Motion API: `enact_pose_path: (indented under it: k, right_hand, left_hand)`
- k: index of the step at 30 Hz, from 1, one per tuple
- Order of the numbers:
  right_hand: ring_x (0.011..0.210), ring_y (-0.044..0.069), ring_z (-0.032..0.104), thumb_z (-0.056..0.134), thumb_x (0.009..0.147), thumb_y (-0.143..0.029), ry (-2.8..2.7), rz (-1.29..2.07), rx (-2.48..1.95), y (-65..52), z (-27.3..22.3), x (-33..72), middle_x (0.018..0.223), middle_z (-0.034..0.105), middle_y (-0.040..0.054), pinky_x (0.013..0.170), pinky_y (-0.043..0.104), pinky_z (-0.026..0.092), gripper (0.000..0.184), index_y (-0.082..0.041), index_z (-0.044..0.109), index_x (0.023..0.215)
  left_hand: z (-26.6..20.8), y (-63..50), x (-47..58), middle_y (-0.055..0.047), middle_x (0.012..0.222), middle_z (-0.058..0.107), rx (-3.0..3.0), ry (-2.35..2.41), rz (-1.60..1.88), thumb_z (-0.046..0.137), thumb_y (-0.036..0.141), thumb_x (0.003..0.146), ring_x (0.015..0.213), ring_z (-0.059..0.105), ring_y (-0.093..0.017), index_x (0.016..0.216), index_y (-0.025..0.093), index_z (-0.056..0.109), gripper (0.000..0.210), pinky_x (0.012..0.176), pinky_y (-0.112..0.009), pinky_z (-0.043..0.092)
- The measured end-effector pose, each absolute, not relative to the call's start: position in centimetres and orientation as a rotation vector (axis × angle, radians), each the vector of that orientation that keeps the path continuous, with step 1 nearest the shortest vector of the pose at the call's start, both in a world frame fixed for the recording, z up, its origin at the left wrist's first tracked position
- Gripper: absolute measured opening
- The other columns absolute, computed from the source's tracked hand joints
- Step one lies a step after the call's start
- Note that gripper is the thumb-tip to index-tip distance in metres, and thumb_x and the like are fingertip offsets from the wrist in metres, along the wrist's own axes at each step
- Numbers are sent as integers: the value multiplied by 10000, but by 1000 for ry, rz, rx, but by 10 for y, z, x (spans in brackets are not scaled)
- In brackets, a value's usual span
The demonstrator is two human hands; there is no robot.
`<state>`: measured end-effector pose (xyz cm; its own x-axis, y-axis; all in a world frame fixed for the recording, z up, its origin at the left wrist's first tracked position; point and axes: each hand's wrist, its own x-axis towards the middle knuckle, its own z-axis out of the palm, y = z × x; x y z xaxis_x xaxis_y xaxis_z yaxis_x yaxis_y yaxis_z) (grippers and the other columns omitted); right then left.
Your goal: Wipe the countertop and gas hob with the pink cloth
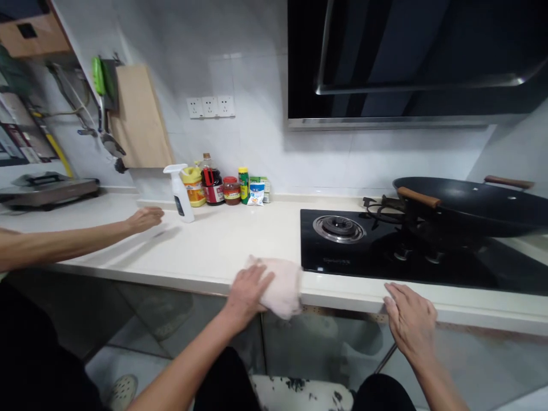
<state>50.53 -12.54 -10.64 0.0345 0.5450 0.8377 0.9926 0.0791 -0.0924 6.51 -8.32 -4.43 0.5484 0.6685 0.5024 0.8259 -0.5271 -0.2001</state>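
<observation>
A folded pale pink cloth [282, 287] drapes over the front edge of the white countertop [222, 245]. My left hand [247, 290] grips its left side, fingers lying over the top and the thumb along it. The cloth is slightly blurred. Farther right, my right hand [411, 317] rests on the counter's front edge in front of the black gas stove [342, 257]; its fingers are stretched out and nothing is in them.
Another person's hand [145, 219] is closed near a white spray bottle [182, 197]. Condiment containers [214, 185] line the wall. A black wok [475, 208] sits on the right burner, below the range hood [406, 68]. A cutting board [141, 117] hangs at left.
</observation>
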Motion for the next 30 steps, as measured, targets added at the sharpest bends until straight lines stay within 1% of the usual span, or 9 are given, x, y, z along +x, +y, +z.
enact_pose_path:
  k: [4, 6, 10, 13, 17, 21, 26, 28, 30]
  right_hand:
    - [1202, 284, 574, 376, 1045, -409, -1600, -735, -1559, -125, -105, 502, 1250, 681, 112, 1018, 440, 344, 410, -190, 644, 1263]
    - [1214, 280, 572, 383, 1045, -400, -1601, -717, -1555, -125, -105, 502, 1246, 685, 107, 1022, 435, 341, 398, -193, 642, 1265]
    - [1234, 287, 566, 408, 1041, -396, -1577, -724, -1515, -123, -108, 503, 1245, 687, 108, 1041, 443, 335, 384, -190, 637, 1270]
    - [1229, 297, 569, 420, 1038, -399, -1569, -730, -1476, -121, -110, 503, 1238, 689, 113, 1041, 456, 338, 379, -188, 640, 1263]
    - [1195, 295, 586, 434, 1036, -379, -1533, -732, -1451, -121, -107, 498, 1205, 699, 110, 1026, 464, 350, 349, -188, 650, 1233]
    - [1209, 287, 573, 442, 1038, -344, -1521, -684, -1452, -122, -99, 494, 1226, 686, 104, 1023, 469, 367, 315, -193, 642, 1227]
    - [1258, 277, 544, 467, 1029, -344, -1578, -446, -1423, -137, -84, 497, 1278, 648, 91, 1062, 508, 382, 307, -231, 605, 1278]
    - [1256, 261, 548, 472, 1026, -357, -1524, -292, -1370, -151, -76, 496, 1302, 617, 95, 1068, 503, 415, 320, -244, 583, 1304]
    - [1260, 248, 545, 473, 1025, -357, -1439, -179, -1316, -166, -67, 488, 1327, 584, 100, 1062, 482, 450, 328, -255, 564, 1323]
  left_hand:
    - [-27, -80, -36, -187, 1506, 534, -2232, -1517, -336, 855, 257, 656, 1376, 498, -386, 1418, 236, 564, 816, 1081, -497, 404]
    - [-18, -79, -79, -179, 1555, 480, -2150, -1665, -225, 809, 252, 681, 1422, 449, -384, 1452, 236, 534, 819, 1114, -524, 379]
    - [-4, -80, -131, -180, 1621, 380, -1965, -1914, -36, 713, 281, 765, 1470, 375, -402, 1516, 226, 455, 796, 1125, -636, 334]
    - [-2, -86, -130, -182, 1608, 401, -1907, -1946, -6, 713, 277, 766, 1460, 384, -418, 1508, 199, 469, 785, 1126, -616, 349]
    - [-10, -93, -81, -170, 1546, 496, -1958, -1832, -103, 755, 266, 733, 1423, 426, -438, 1460, 199, 537, 762, 1121, -599, 360]
    - [-23, -97, 7, -162, 1524, 524, -2067, -1647, -219, 795, 264, 727, 1397, 452, -431, 1438, 224, 572, 746, 1107, -574, 372]
    - [-41, -100, 135, -149, 1470, 578, -2221, -1452, -311, 865, 291, 688, 1303, 522, -429, 1430, 275, 577, 796, 1032, -569, 428]
    - [-45, -99, 182, -156, 1454, 582, -2278, -1326, -354, 846, 324, 723, 1264, 545, -412, 1446, 264, 551, 783, 983, -549, 461]
    - [-47, -97, 226, -164, 1426, 590, -2313, -1157, -404, 748, 296, 828, 1214, 570, -371, 1448, 234, 535, 659, 942, -516, 483]
